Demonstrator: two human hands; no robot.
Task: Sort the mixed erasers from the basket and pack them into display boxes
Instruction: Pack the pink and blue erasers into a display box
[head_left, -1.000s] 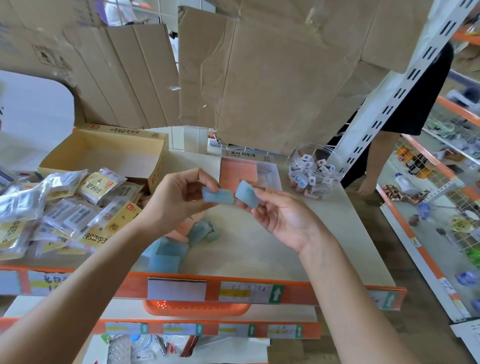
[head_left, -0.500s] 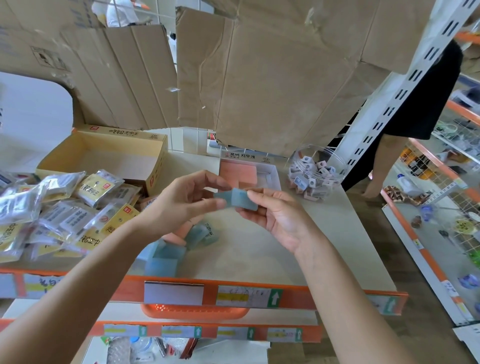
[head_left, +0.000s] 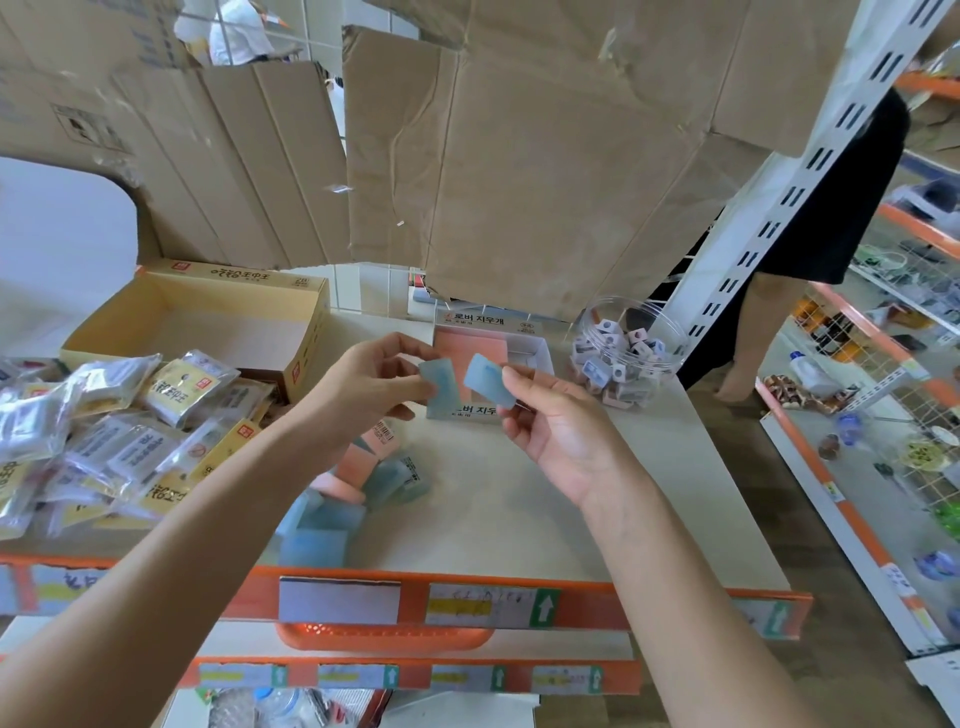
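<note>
My left hand (head_left: 363, 384) pinches a flat blue eraser (head_left: 438, 381) between thumb and fingers. My right hand (head_left: 550, 426) pinches a second blue eraser (head_left: 485, 378) just to its right; the two erasers are slightly apart, held above the shelf. Behind them stands a small white display box (head_left: 524, 351) with pink erasers packed in its left half. A loose pile of blue and pink erasers (head_left: 358, 488) lies on the shelf under my left forearm. An orange basket (head_left: 384, 636) shows partly below the shelf's front edge.
A yellow cardboard box (head_left: 208, 322), open and hollow, sits at the back left, with a heap of plastic-wrapped packets (head_left: 104, 436) in front of it. A clear tub of small erasers (head_left: 623, 348) stands at the back right. A person stands beyond the shelf post on the right.
The two blue erasers, overlapped half a second ago, are now pulled apart, one in each hand. Both hands have risen a little toward the display box.
</note>
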